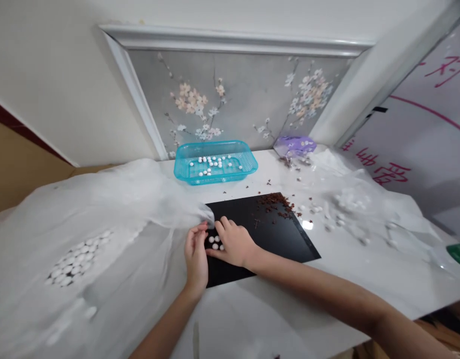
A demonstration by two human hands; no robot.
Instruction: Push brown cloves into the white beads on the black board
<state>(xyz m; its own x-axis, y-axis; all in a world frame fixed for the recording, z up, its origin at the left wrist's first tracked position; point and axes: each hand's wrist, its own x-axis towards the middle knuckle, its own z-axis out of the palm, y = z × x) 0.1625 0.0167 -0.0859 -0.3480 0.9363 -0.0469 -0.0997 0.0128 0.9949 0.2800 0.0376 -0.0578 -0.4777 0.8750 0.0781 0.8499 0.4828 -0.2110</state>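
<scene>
My left hand (196, 257) is on the left edge of a black board (275, 244), its fingers curled at the gathered edge of a large clear plastic bag (140, 209). On the board, my right hand (235, 242) rests with thumb and fingers apart, curved around several small white balls (215, 243). These balls lie between the two hands and are partly hidden by the right one. Many more white balls (78, 257) show through the bag on the left. Small reddish-brown pieces (277, 203) are heaped at the board's far right corner.
Behind the board stands a blue plastic basket (185, 172) with several white balls in it. A purple packet (296, 145) lies by the wall. Clear plastic (364, 199) with scattered white balls covers the table's right side. A green-labelled item (458, 255) sits at the right edge.
</scene>
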